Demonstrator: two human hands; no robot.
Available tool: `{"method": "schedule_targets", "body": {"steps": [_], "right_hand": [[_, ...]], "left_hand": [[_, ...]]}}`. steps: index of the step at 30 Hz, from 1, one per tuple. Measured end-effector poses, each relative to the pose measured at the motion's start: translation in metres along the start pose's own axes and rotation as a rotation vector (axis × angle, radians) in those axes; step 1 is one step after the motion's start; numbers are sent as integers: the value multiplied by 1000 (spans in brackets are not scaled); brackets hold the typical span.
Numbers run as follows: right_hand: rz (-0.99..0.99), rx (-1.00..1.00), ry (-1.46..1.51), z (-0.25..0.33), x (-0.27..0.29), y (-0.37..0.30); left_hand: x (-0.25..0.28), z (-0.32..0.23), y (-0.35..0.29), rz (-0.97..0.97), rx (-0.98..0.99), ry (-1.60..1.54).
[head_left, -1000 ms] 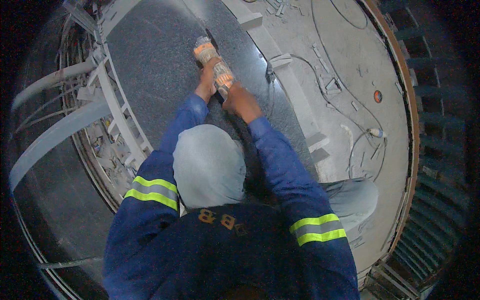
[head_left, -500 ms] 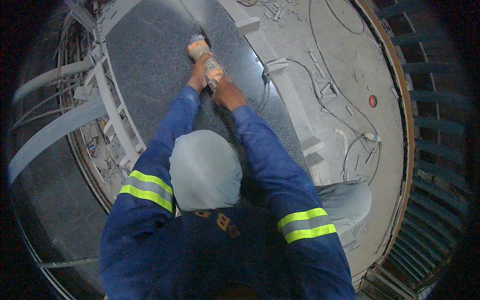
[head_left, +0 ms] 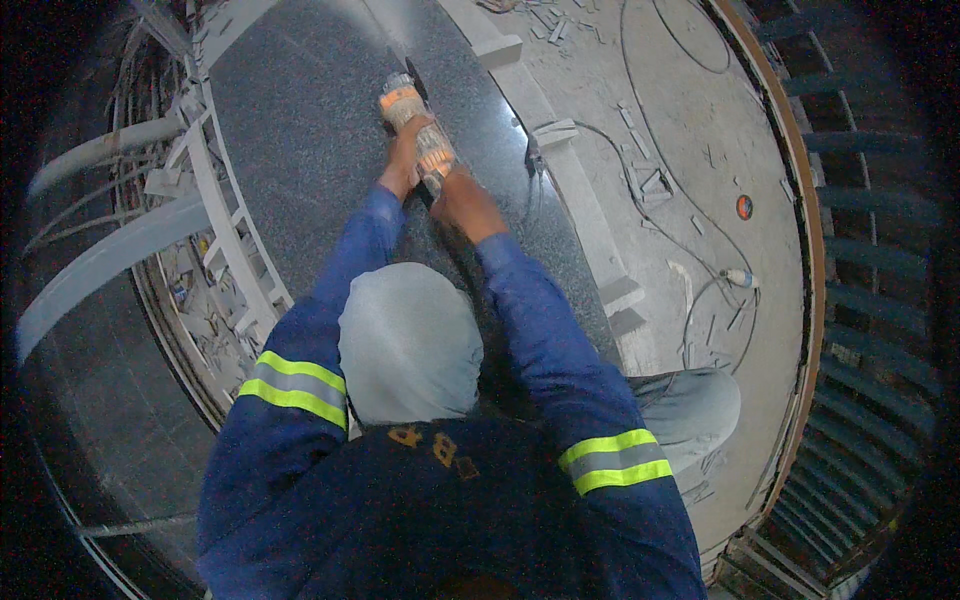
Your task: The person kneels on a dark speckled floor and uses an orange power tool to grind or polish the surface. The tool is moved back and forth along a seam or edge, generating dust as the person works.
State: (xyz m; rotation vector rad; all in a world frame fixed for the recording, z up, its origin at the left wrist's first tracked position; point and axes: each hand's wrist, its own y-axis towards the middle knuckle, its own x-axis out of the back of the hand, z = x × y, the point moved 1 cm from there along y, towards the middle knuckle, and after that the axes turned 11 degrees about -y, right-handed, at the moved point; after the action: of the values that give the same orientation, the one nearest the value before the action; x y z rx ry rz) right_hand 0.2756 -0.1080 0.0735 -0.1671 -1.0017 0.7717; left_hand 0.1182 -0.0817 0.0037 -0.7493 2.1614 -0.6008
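Both of my hands are closed round a dusty orange-and-grey angle grinder [head_left: 434,150]. My left hand [head_left: 404,158] grips its body just behind the head, and my right hand [head_left: 468,205] wraps its rear end. The dark cutting disc [head_left: 416,78] stands on edge at the right of the grinder's head, against a dark speckled stone slab [head_left: 300,130]. Pale dust sprays away from it along a thin line on the slab. Where the disc meets the stone is partly hidden by the grinder.
Pale blocks [head_left: 580,190] line the slab's right edge. A black cable [head_left: 625,165] runs over the concrete floor to a pale connector [head_left: 740,277], among stone offcuts [head_left: 655,185] and an orange-and-black disc [head_left: 744,207]. Left lie a pale frame [head_left: 222,160], rubble and curved pipes [head_left: 120,260].
The grinder and both hands have shifted slightly toward me and to the right. More of the disc shows beside the head. Dust still sprays ahead.
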Motion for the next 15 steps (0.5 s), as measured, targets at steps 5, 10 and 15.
{"method": "schedule_targets", "body": {"steps": [5,10,15], "right_hand": [[115,-14,-43,17,7,23],[174,-113,-54,12,13,10],[164,-29,-11,6,23,-29]], "left_hand": [[13,-15,23,-19,0,0],[-7,-7,-7,12,10,45],[-2,10,-29,-9,-15,50]]}}
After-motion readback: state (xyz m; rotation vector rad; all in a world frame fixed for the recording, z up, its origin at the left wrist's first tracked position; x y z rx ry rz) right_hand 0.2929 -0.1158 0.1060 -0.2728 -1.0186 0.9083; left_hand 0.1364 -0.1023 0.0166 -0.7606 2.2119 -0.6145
